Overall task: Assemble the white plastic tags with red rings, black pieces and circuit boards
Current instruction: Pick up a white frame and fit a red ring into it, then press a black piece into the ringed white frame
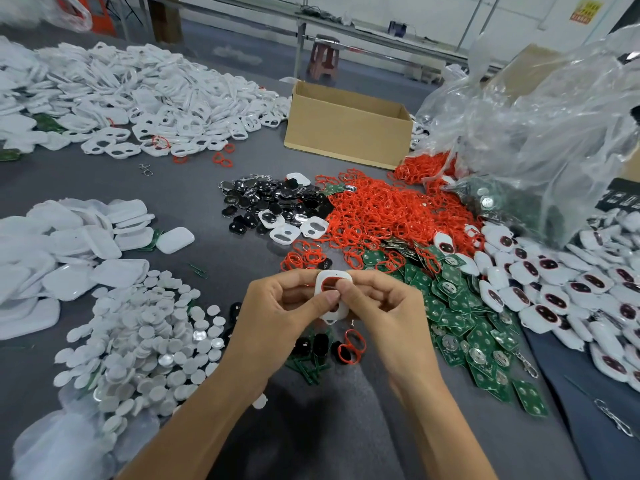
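My left hand (280, 308) and my right hand (375, 303) together hold one white plastic tag (333, 277) above the grey table, thumbs pressing on its face. A red ring (329, 282) sits in the tag's upper opening. Just below my hands lie a loose red ring (353, 346) and two black pieces (320, 342). A big heap of red rings (381, 211) lies ahead, black pieces (273, 202) left of it, green circuit boards (460, 317) to my right, and tags fitted with dark inserts (561, 289) at far right.
An open cardboard box (346, 123) stands at the back centre. White tag shells (138, 95) pile up at back left, white covers (69, 244) at left, round white discs (145, 341) at front left. A crumpled clear plastic bag (540, 133) fills the right.
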`<state>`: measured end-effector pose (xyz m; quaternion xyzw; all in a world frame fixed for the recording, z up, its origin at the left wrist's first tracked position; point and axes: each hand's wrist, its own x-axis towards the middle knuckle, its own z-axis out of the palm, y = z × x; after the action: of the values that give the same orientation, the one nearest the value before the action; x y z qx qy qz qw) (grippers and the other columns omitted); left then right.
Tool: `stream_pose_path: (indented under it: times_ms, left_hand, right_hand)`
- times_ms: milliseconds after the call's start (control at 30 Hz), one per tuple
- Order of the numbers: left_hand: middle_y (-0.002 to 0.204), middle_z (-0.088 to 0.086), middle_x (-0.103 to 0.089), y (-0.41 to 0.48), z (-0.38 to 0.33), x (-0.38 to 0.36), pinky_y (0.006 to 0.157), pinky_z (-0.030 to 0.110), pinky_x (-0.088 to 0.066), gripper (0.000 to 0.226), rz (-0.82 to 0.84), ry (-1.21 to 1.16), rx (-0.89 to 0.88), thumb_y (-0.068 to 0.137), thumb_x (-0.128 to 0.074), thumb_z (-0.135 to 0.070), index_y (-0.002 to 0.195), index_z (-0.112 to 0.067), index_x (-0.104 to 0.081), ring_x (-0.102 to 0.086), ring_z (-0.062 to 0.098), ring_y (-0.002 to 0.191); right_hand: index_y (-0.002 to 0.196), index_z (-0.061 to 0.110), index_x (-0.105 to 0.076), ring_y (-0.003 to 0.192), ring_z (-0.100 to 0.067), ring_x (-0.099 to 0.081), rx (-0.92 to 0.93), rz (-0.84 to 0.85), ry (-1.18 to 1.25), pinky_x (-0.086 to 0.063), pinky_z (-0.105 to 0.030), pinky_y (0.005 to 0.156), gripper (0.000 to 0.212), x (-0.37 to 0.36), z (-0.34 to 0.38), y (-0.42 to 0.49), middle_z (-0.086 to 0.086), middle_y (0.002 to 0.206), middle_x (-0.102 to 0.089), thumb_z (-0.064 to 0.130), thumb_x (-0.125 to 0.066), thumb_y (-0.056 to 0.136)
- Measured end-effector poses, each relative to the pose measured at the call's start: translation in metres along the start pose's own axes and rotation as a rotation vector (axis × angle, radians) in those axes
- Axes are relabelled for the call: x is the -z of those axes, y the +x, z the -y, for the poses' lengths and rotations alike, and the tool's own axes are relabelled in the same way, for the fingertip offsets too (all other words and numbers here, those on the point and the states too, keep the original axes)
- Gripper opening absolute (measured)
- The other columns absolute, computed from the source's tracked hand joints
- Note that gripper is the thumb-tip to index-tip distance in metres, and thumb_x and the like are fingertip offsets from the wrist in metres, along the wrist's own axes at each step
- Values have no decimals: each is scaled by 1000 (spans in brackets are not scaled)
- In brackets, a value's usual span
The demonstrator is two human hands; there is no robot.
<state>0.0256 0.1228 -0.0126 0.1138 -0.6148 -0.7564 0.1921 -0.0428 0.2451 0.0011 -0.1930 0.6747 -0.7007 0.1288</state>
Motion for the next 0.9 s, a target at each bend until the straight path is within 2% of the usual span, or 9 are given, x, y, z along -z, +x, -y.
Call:
stream_pose_path:
  times_ms: [100,233,367,433,533,633,700,800,900]
  left_hand:
    - [76,4,-76,0,-2,1,62,20,-56,19,1,43,-30,81,-72,-4,92,-19,-77,-72,12,70]
    - [78,6,-77,4,-5,6,61,21,-57,23,-70,20,-45,81,-72,0,89,-21,-78,-72,13,70]
    - [82,1,-77,13,-4,19,59,17,-55,17,-270,-104,8,86,-67,0,96,-12,-75,-71,9,71]
    - [85,-3,-77,16,-4,26,62,18,-55,16,-337,-156,13,89,-64,-1,95,-12,-74,-70,9,74]
    - [83,-6,-76,18,-5,29,62,16,-54,18,-389,-222,19,91,-61,-1,94,-14,-72,-69,6,72]
    - [80,-8,-76,19,-5,29,59,13,-52,17,-394,-239,16,92,-60,-1,95,-13,-71,-68,3,68]
    - [83,-6,-76,18,-4,29,63,15,-53,16,-383,-230,18,92,-60,-2,96,-12,-72,-67,4,71]
    - [88,-1,-76,17,-3,28,67,17,-55,16,-346,-218,35,92,-61,-3,96,-12,-73,-69,10,79]
    - [92,3,-77,16,-2,25,71,20,-57,16,-305,-200,45,90,-63,-4,97,-13,-74,-70,12,83]
  right_hand:
    - [84,6,-75,63,-22,-67,22,-15,-14,-53,-30,61,7,-3,-1,2,-13,72,-73,3,-68,84]
    - [92,8,-75,69,-19,-70,41,35,-79,-58,-29,65,10,-6,-3,10,-7,78,-75,7,-65,89]
    - [90,22,-74,67,-15,-67,199,-156,-521,-54,-30,69,21,6,-20,37,10,77,-72,6,-60,91]
    - [92,18,-75,69,-15,-65,198,-181,-715,-51,-28,73,23,9,-29,51,9,79,-70,3,-59,90]
    - [106,13,-74,94,-14,-66,156,-25,-898,-45,-21,89,27,6,-39,68,0,102,-74,1,-60,87]
    - [117,12,-68,114,-24,-57,168,119,-1017,-40,-28,99,34,0,-48,80,-7,118,-68,4,-65,85]
    - [112,11,-70,111,-27,-55,205,121,-1053,-38,-30,95,26,-2,-49,82,-8,115,-68,9,-66,87]
    - [93,5,-73,91,-30,-60,305,67,-1064,-41,-35,81,15,0,-45,80,-10,93,-72,8,-58,92]
    - [92,9,-75,67,-9,-61,232,1,-747,-45,-27,67,18,8,-33,68,4,73,-70,5,-57,93]
